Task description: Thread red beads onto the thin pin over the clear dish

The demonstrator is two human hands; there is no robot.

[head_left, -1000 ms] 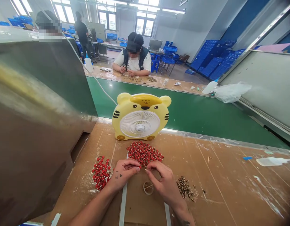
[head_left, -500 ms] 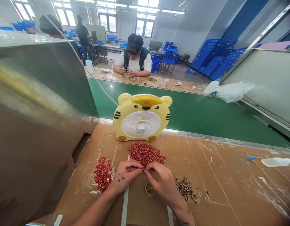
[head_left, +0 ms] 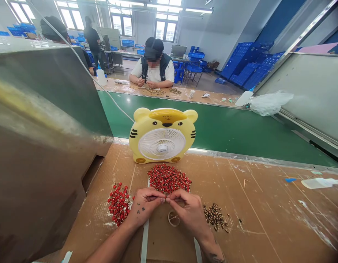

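Main risk, by judgement: a small piece slipping from the pinch, most likely through too light a grip or a sudden twist between the fingers, then dropping into the **heap of small red-and-gold pieces** (head_left: pixel 169 178) at 12 o'clock from the hands and getting lost among the others. Another risk: a knuckle or the edge of the **left hand** (head_left: pixel 145 205) brushing that heap's near edge, or the **loose pile of red pieces** (head_left: pixel 119 204) at 9 o'clock, and scattering pieces across the **cardboard bench cover** (head_left: pixel 256 204). Likewise for the **right hand** (head_left: pixel 188 212), with the **pile of small brown-and-gold pieces** (head_left: pixel 214 217) close by at 3 o'clock. Possible trouble too from the **yellow tiger-shaped fan** (head_left: pixel 162 140) beyond the heap at 12 o'clock, its moving air perhaps enough to shift anything very light, though whether it runs: impossible to tell. Both forearms angled inward from the bottom of the view, wrists low, hands close above the bench at the heap's near edge. **Fingertips** (head_left: pixel 162 200) of the two hands together, thumbs and forefingers pinched and meeting at the centre; anything held there too small to make out. Just below the hands at 6 o'clock, a **small round clear ring** (head_left: pixel 173 218) flat on the cardboard, untouched.
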